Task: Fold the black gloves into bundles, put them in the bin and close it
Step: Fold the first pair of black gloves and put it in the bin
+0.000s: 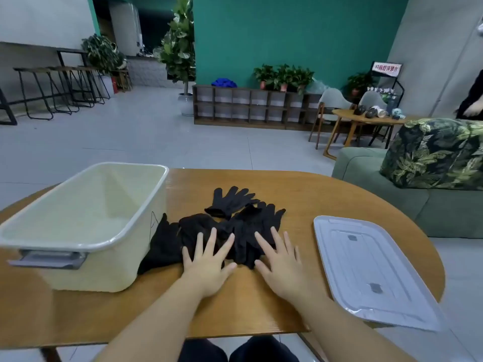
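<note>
A loose pile of several black gloves (230, 218) lies unfolded in the middle of the wooden table (300, 194). My left hand (209, 262) rests flat with fingers spread on the near edge of the pile. Beside it, my right hand (281, 265) is also flat and spread, its fingertips on the gloves. Neither hand grips anything. A cream bin (86, 228) stands open and empty to the left, touching the pile. Its pale grey lid (371, 270) lies flat at the right, hanging slightly over the table's edge.
A green sofa (407, 194) with a leaf-patterned cushion (439, 155) stands close to the table's far right. Further back are a low shelf with plants (251, 105), a small round table with chairs (366, 118) and stools at the left. A person's arm (473, 105) shows at the right edge.
</note>
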`<state>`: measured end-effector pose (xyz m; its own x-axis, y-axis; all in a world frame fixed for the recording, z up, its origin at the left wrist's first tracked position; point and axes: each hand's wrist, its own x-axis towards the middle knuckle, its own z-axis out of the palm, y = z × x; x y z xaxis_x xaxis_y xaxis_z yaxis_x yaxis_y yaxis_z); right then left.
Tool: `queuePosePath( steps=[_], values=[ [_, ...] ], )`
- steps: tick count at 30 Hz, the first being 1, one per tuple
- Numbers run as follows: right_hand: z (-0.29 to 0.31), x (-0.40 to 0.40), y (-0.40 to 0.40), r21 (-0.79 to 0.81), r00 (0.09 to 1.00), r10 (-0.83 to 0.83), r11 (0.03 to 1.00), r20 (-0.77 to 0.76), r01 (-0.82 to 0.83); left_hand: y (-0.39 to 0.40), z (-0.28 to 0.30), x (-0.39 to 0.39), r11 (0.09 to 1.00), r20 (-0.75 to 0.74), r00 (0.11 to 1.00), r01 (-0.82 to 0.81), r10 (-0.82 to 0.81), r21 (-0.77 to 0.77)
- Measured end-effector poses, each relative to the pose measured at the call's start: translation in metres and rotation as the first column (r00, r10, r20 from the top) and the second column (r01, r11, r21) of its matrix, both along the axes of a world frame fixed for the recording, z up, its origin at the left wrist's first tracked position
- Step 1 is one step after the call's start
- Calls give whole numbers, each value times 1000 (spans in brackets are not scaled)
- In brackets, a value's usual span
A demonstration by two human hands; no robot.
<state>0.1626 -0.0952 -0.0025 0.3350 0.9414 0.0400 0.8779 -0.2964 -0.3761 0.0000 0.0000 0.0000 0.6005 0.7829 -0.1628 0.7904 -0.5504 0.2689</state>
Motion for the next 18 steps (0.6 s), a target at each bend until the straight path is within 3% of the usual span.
queuePosePath(
  steps=[3,9,15,18],
  values=[
    [-12,7,12,-15,997,-23,1000,76,24,7,-15,12,999,-43,999,4,-2,44],
    [-19,30,54,-6,996,-66,998,53,66,54,-20,30,991,-51,999,-3,10,134],
    [-17,55,106,70,990,-132,988,-58,135,115,-19,52,986,21,996,-85,83,142],
    [-15,64,120,154,952,-199,959,-230,238,134,-15,56,983,135,979,-166,154,82]
  ],
)
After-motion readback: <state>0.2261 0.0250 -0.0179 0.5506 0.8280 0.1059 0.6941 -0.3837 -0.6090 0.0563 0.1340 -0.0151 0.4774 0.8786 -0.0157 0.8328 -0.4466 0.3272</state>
